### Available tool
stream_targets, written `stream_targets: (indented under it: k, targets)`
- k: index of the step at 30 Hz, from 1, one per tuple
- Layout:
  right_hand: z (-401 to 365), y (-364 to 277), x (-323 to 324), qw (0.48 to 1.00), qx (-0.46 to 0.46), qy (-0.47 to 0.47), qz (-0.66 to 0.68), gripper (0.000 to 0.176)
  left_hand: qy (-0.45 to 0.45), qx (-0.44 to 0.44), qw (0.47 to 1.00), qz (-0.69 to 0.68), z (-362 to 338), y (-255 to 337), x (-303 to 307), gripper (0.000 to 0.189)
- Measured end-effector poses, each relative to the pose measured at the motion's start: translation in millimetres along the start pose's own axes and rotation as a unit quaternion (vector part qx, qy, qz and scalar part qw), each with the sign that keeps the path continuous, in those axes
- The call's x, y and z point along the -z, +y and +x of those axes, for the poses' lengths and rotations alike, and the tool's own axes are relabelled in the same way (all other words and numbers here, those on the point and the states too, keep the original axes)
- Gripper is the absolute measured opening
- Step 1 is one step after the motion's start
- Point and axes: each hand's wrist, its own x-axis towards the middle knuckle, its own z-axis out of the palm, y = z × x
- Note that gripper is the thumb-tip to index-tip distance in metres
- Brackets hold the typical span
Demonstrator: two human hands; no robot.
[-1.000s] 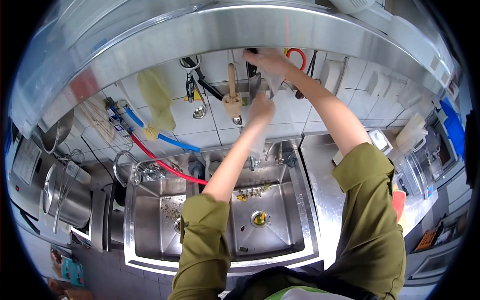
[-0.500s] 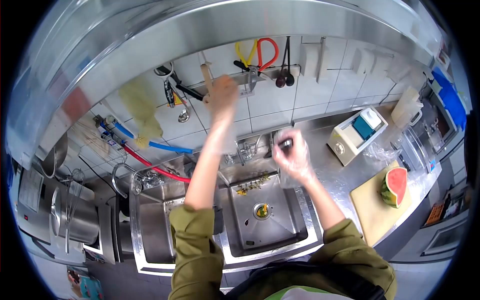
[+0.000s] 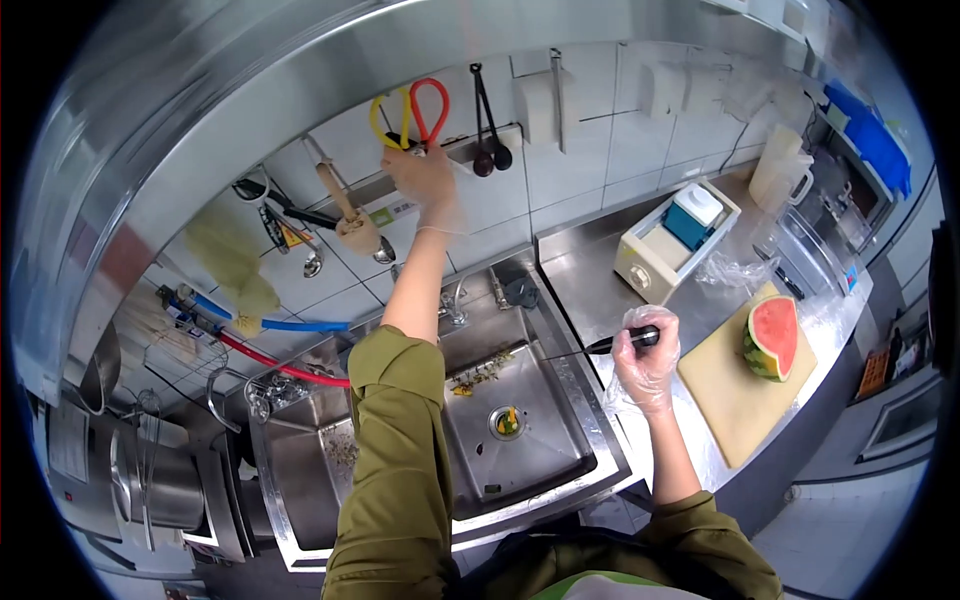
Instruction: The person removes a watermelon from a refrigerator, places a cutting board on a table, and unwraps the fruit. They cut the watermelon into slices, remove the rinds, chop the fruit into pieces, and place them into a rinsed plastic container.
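Note:
In my right hand (image 3: 645, 360), inside a clear plastic glove, is the black handle of a knife (image 3: 600, 347). Its thin blade points left over the rim of the right sink basin (image 3: 530, 440). My left hand (image 3: 422, 180) reaches up to the wall rack, just under the yellow and red loop handles of scissors (image 3: 430, 110). Motion smears its fingers, so I cannot make out whether they grip anything. A cut piece of watermelon (image 3: 772, 340) sits on the cutting board (image 3: 735, 400), to the right of my right hand.
Food scraps lie in the basin and its drain (image 3: 507, 421). Two dark spoons (image 3: 485, 120) and a wooden-handled tool (image 3: 340, 195) hang on the wall. A cream container (image 3: 665, 240) with a teal-and-white item and a clear pitcher (image 3: 785, 170) stand behind the board.
My left hand has gone from beside the wooden-handled tool to the scissors handles. My right hand, with the knife, has moved right and down from the faucet area. The view has shifted right.

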Motion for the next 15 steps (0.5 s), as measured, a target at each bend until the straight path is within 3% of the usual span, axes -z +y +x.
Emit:
stream_targets:
  k: [3, 5, 8, 10, 12, 14, 15]
  targets:
    - [-3, -5, 19, 0.999, -0.034, 0.021, 0.016, 0.029, -0.035, -0.028, 0.992, -0.115, 4, -21, -4, 0.057]
    - [-6, -5, 31, 0.994, -0.057, 0.042, 0.089, 0.027, -0.041, -0.041, 0.991, -0.118, 13, -36, -8, 0.061]
    - [-10, -7, 62, 0.991, -0.073, 0.092, 0.071, 0.024, -0.051, -0.142, 0.98, -0.126, 23, -48, 5, 0.063]
    - [-25, 5, 90, 0.975, -0.145, 0.169, 0.006, 0.023, -0.073, -0.146, 0.985, -0.052, -3, -47, 34, 0.054]
    - [-28, -12, 120, 0.944, -0.196, 0.244, 0.1, 0.022, -0.112, -0.188, 0.976, -0.003, -35, -42, 77, 0.045]
    - [-42, -10, 151, 0.886, -0.309, 0.326, 0.113, 0.021, -0.199, -0.077, 0.959, -0.186, -154, 42, 163, 0.034]
    - [-51, -9, 164, 0.866, -0.304, 0.365, 0.157, 0.02, -0.21, -0.088, 0.954, -0.193, -185, 11, 181, 0.024]
